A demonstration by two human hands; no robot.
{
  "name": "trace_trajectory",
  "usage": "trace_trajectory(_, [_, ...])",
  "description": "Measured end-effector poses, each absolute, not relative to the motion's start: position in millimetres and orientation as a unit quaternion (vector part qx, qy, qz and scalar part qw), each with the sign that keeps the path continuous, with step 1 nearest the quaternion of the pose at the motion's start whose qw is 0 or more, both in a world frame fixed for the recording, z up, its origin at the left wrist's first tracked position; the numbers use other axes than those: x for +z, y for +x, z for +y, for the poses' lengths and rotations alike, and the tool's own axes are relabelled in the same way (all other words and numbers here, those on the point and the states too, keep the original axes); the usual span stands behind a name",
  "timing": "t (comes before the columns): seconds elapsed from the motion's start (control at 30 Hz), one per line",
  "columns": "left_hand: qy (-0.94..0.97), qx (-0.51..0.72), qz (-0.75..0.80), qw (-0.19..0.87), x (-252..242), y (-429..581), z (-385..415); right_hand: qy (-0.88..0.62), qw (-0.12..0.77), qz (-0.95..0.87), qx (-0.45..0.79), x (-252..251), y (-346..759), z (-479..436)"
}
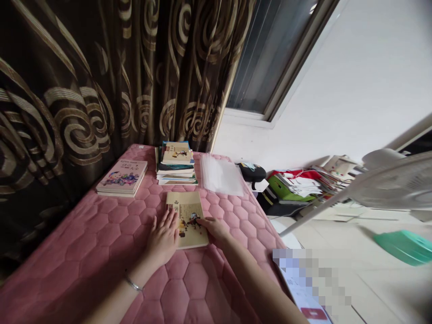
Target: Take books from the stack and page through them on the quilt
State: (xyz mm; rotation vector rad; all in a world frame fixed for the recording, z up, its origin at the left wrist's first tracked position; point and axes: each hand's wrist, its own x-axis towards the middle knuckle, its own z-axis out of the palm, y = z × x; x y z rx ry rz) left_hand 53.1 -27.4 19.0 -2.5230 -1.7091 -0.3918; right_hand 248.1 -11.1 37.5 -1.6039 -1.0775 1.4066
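Observation:
A cream-coloured book (191,208) with Chinese characters and small painted figures on its cover lies on the pink quilted mattress (184,276). Across its left side rests my left hand (164,237), flat with the fingers stretched out over the cover and edge. My right hand (213,230) grips the book's right edge, a digit on the cover and the other fingers partly hidden. Beyond the book stands a stack of books (176,173), topped by a similar cream cover. To its right lie clear plastic sleeves (221,175).
A pile of pink-covered books (123,177) sits at the mattress's left edge, beside a dark patterned curtain (135,81). On the right are a white fan (398,180), a green plastic stool (403,246), and bags and papers (293,184) along the wall. A partly blurred printed sheet (300,288) is near the front.

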Motion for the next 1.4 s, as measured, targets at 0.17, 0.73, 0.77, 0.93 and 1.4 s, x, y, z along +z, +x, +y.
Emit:
trace_trajectory(0.17, [-0.822,-0.121,-0.555,0.032,22.5,53.5,-28.2,-0.537,0.4,-0.331,0.665,34.4,246.8,-12.3])
trace_trajectory(0.73, [-0.819,-0.152,-0.553,0.01,8.5,33.7,-17.0,-0.665,0.295,-0.598,0.336,122.1,258.2,10.3])
trace_trajectory(0.77, [-0.811,-0.158,-0.563,0.018,7.0,29.9,-14.4,-0.661,0.269,-0.653,0.252,136.9,260.8,10.7])
trace_trajectory(0.93, [-0.757,-0.225,-0.612,0.033,-4.5,-2.0,11.2,-0.545,0.152,-0.814,-0.13,156.4,266.6,-2.8])
trace_trajectory(1.4, [-0.741,-0.394,-0.522,-0.151,5.1,-18.8,20.4,-0.284,0.161,-0.904,-0.275,35.9,273.1,-47.7])
